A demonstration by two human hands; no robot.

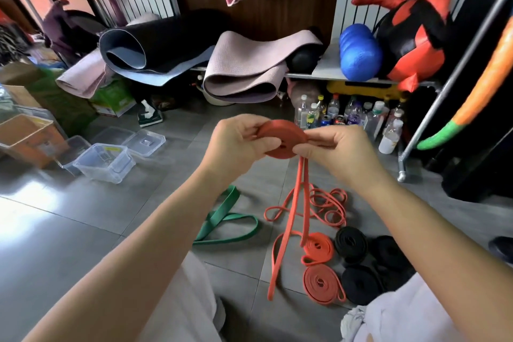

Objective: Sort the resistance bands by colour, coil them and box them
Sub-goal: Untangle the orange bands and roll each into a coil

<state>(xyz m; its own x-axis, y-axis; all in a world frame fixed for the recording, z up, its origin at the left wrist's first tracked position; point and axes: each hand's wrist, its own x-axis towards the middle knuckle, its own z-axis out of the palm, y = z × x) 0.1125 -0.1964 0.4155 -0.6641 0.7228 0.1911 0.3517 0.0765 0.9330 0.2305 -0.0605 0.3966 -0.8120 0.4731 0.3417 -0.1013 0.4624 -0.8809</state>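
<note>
Both hands hold a partly coiled orange band (281,139) in front of me. My left hand (238,141) grips the coil's left side, and my right hand (333,144) pinches its right edge. The band's uncoiled tail (291,219) hangs down to the floor. Two finished orange coils (319,248) (322,283) lie on the tiles beside several black coils (351,243). A thin orange band (327,203) lies tangled behind them. A loose green band (222,223) lies on the floor to the left.
Clear plastic boxes (104,162) and a lid (144,141) stand at the left by cardboard boxes (25,139). Rolled mats (244,66), a blue roller (359,53) and several bottles (333,112) fill the back. A metal rack leg (402,172) stands at right.
</note>
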